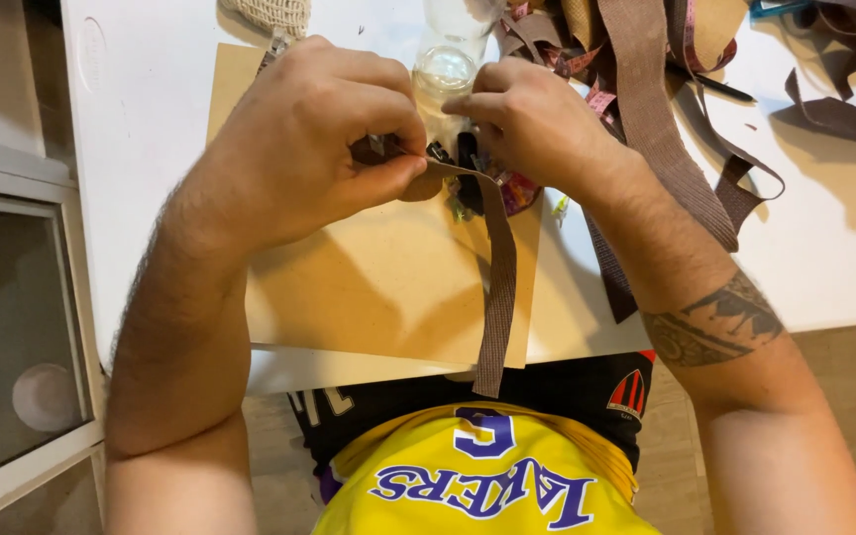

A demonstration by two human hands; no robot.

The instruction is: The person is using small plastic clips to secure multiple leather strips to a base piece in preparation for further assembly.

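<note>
Over the board [369, 287], fingers [403, 149] pinch strap [497, 267].

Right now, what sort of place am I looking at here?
Probably a home craft or sewing bench. Both hands, left and right, pinch a brown woven strap over a brown board on a white table, with more straps and a pink measuring tape piled behind.

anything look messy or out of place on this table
Yes: loose brown woven straps lie tangled at the table's far right with a pink measuring tape, and the brown woven strap pinched by both hands dangles over the table's near edge.
</note>
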